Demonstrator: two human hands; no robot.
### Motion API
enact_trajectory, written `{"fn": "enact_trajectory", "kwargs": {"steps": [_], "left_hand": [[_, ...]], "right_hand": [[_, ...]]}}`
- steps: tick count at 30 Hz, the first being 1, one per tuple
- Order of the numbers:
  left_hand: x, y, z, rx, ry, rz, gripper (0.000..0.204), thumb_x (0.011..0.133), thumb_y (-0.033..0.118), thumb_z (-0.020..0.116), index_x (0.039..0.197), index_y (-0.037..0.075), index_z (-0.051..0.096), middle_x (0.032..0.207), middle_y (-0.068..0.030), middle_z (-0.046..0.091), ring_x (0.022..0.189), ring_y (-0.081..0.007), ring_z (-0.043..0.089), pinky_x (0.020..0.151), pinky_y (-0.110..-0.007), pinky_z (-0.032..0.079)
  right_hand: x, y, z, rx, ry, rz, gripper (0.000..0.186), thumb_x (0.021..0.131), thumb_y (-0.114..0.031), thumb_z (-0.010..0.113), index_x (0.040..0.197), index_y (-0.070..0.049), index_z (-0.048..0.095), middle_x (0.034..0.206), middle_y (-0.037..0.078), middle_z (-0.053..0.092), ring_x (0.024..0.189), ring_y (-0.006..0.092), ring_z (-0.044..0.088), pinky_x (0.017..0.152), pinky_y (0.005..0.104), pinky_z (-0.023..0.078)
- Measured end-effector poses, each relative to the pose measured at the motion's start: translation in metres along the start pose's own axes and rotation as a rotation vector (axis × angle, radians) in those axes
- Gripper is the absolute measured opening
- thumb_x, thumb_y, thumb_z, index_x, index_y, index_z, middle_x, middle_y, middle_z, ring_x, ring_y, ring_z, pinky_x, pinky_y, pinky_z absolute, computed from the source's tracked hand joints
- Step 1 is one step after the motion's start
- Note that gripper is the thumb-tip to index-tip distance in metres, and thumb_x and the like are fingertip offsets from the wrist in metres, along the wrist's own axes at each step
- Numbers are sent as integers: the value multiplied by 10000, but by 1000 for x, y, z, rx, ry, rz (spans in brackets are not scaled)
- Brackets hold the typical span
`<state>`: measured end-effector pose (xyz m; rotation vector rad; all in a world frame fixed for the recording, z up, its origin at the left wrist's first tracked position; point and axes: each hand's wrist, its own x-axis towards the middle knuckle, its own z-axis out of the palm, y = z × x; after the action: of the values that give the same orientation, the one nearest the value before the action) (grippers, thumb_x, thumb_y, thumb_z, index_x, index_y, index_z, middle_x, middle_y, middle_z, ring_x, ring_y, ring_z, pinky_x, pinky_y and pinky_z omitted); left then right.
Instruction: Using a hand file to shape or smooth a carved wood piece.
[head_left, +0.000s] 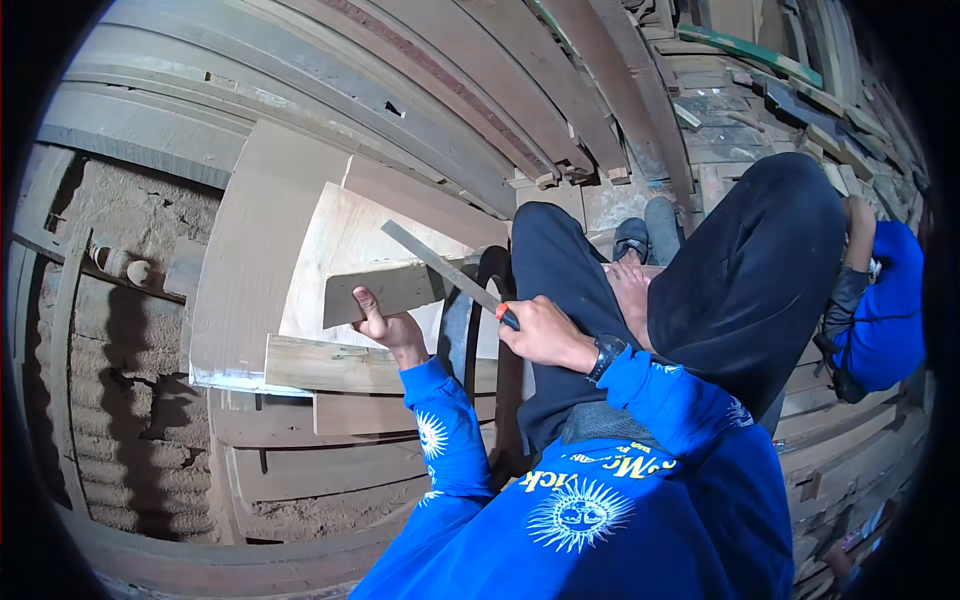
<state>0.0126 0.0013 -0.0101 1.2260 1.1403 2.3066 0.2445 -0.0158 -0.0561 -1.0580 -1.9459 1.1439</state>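
Observation:
My left hand (385, 330) grips a short, flat wooden piece (350, 293) from below, its thumb raised along the near face. My right hand (540, 335) is closed around the black and orange handle of a long flat metal file (430, 255), whose blade lies across the top edge of that piece, pointing up and to the left. Beneath them lie pale plywood sheets (319, 248) and a narrow plank (300, 360). A dark, upright part stands between the wooden piece and my legs; I cannot make out what it is.
Long boards (420, 70) are stacked along the back. Wood offcuts and a green strip (750, 52) lie at the back right. Another person in blue (880, 310) is at the right edge. A small turned wooden piece (125, 265) sits on the left. My knees frame the right side.

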Motion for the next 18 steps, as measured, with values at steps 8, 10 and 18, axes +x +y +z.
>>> {"fn": "enact_trajectory", "kwargs": {"steps": [8, 10, 18], "left_hand": [[1, -4, -5, 27, 12, 7, 513, 983, 423, 619, 1300, 34, 513, 1162, -103, 588, 1043, -229, 615, 908, -412, 519], [0, -5, -4, 12, 3, 10, 513, 982, 420, 621, 1301, 34, 513, 1165, -103, 588, 1044, -230, 615, 908, -414, 519], [1, -3, -3, -31, -21, -1, 483, 970, 391, 646, 1285, 40, 536, 1157, -101, 601, 1043, -237, 617, 910, -419, 521]], "right_hand": [[6, 8, -11, -46, -17, 83, 274, 822, -232, 643, 819, 42, 657, 745, 297, 643, 769, 489, 645, 765, 543, 514], [6, 6, -15, -28, -26, 64, 274, 822, -231, 645, 826, 42, 664, 737, 297, 641, 760, 489, 645, 755, 539, 517], [6, -3, -16, -1, -53, 30, 297, 827, -238, 650, 941, 32, 701, 715, 300, 638, 752, 473, 659, 725, 514, 535]]}}
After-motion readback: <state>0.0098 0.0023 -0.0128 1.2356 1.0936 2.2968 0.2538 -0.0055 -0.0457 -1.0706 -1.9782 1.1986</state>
